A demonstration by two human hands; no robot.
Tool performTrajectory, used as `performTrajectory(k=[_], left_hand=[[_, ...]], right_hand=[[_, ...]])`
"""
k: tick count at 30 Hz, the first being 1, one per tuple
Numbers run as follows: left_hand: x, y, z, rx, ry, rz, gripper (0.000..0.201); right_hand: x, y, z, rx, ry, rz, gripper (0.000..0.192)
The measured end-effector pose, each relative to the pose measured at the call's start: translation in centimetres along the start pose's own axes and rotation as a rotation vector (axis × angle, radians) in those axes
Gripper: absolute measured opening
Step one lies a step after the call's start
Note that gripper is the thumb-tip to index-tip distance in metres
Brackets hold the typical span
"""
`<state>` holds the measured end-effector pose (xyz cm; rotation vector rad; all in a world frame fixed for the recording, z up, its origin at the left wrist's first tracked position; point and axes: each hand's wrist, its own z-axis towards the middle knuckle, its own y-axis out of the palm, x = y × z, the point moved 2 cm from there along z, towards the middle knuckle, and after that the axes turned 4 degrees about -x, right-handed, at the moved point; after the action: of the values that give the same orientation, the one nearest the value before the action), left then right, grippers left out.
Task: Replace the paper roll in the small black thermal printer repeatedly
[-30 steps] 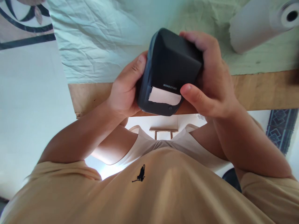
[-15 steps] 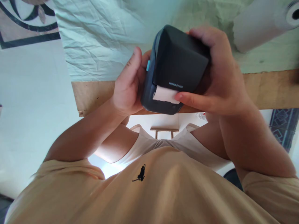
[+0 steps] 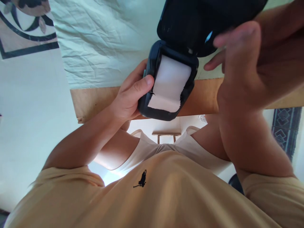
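My left hand [image 3: 129, 95] grips a small dark label printer [image 3: 145, 106] from its left side, thumb on the rim. The printer's lid [image 3: 190, 22] stands swung up and open toward the top of the view. Inside, a white paper roll [image 3: 171, 80] shows, with its torn end lying over the front edge. My right hand [image 3: 239, 63] is raised and blurred to the right of the lid, fingers loosely spread near the lid's lower edge. It holds nothing that I can see.
A wooden table [image 3: 95, 98] carries a wrinkled pale green cloth [image 3: 99, 41]. Beneath the table edge a small wooden stool [image 3: 166, 134] shows. Patterned floor tile [image 3: 285, 129] lies at the right, and my beige shirt fills the bottom.
The printer's lid has swung open, baring the paper roll. My right hand left the printer's body and rose to the right. The left thumb moved onto the rim.
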<state>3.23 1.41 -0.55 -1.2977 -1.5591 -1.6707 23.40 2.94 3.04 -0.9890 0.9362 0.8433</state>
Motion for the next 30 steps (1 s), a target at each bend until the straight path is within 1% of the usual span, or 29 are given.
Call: performTrajectory(k=[3, 4, 5, 6, 8, 10, 11, 13, 16, 20, 23, 26, 29, 30], left_hand=[[0.0, -0.2, -0.1, -0.066, -0.025, -0.003, 0.050], [0.0, -0.2, -0.1, -0.073, -0.039, -0.005, 0.050], [0.1, -0.2, -0.2, -0.064, -0.050, -0.010, 0.050], [0.2, 0.0, -0.2, -0.041, -0.061, -0.017, 0.050], [0.4, 0.5, -0.4, 0.019, -0.076, -0.041, 0.051], [0.5, 1.1, -0.5, 0.061, -0.102, -0.057, 0.052], [0.5, 1.3, -0.5, 0.083, -0.114, -0.054, 0.052], [0.6, 1.4, -0.6, 0.098, -0.137, -0.027, 0.050], [0.7, 1.2, -0.5, 0.094, -0.143, -0.011, 0.045], [0.9, 1.1, -0.4, 0.070, -0.132, -0.090, 0.037], [1.1, 1.2, -0.3, 0.070, -0.129, -0.109, 0.039], [1.2, 1.3, -0.4, 0.066, -0.142, -0.080, 0.037], [1.0, 1.2, -0.5, 0.065, -0.138, -0.071, 0.036], [1.0, 1.1, -0.5, 0.073, -0.128, -0.069, 0.037]], right_hand=[[-1.1, 0.8, -0.4, -0.050, -0.477, -0.356, 0.036], [-1.5, 1.1, -0.7, -0.083, -0.584, -0.487, 0.033], [-1.9, 1.3, -1.0, -0.108, -0.632, -0.596, 0.028], [-2.2, 1.4, -1.3, -0.128, -0.618, -0.670, 0.022], [-2.7, 1.6, -1.5, -0.216, -0.512, -0.758, 0.010], [-3.0, 1.5, -1.6, -0.314, -0.426, -0.785, 0.014], [-3.0, 1.5, -1.5, -0.371, -0.405, -0.782, 0.016], [-3.1, 1.5, -1.3, -0.470, -0.417, -0.757, 0.017], [-3.2, 1.5, -1.1, -0.565, -0.469, -0.729, 0.018], [-3.7, 1.4, -1.2, -0.584, -0.474, -0.854, 0.016], [-3.8, 1.3, -1.3, -0.613, -0.443, -0.940, 0.016], [-3.2, 1.4, -1.1, -0.654, -0.393, -0.844, 0.024], [-2.9, 1.3, -1.0, -0.616, -0.389, -0.716, 0.041], [-3.0, 1.1, -1.0, -0.603, -0.406, -0.684, 0.043]])
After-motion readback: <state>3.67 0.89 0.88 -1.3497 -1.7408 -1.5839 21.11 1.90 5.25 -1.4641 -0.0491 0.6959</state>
